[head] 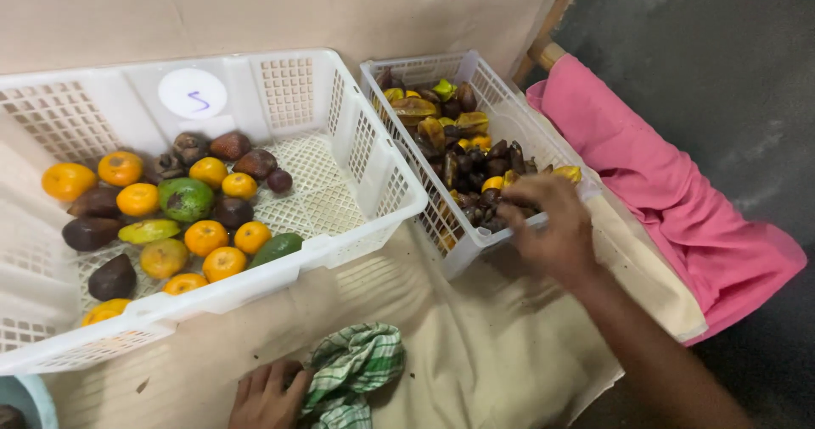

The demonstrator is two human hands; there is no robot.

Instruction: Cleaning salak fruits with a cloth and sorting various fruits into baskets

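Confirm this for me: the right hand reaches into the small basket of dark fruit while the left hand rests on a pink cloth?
Not quite. In the head view the left hand rests on a green checked cloth, not a pink one. The right hand does reach into the small basket of dark fruit.

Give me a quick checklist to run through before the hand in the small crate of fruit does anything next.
1. Right hand is inside the small crate: ok.
2. Fruit actually gripped: cannot tell, fingers hide it.
3. Left hand rests on the checked cloth: ok.
4. Large crate has bare floor space on its right side: ok.
5. Small crate sits fully on the covered table: ok.
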